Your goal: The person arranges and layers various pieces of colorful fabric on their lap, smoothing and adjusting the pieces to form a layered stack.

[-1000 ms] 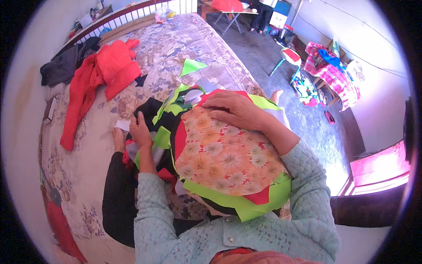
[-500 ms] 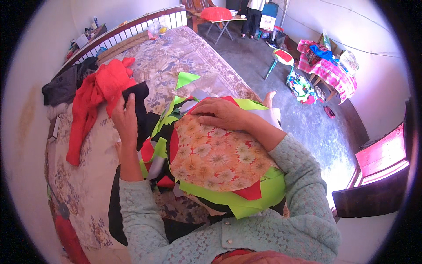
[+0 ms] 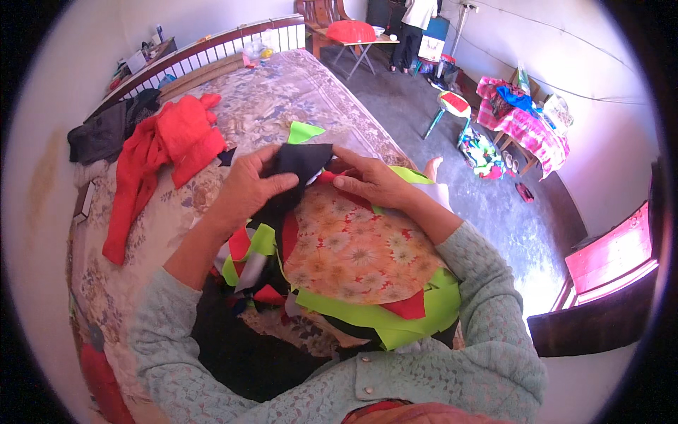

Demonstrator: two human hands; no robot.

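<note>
On my feed, the black cloth (image 3: pixel 307 157) is held up between both hands, at the far edge of the floral panel (image 3: pixel 360 247). My left hand (image 3: pixel 256 185) pinches its left side between thumb and fingers; my right hand (image 3: pixel 371 178) meets its right corner, though I can't tell whether it grips. I judge the cloth light, soft and floppy, best taken by opposite edges. Lime-green fabric (image 3: pixel 381 321) borders the panel; the patterned bed (image 3: pixel 275 99) spreads beyond.
</note>
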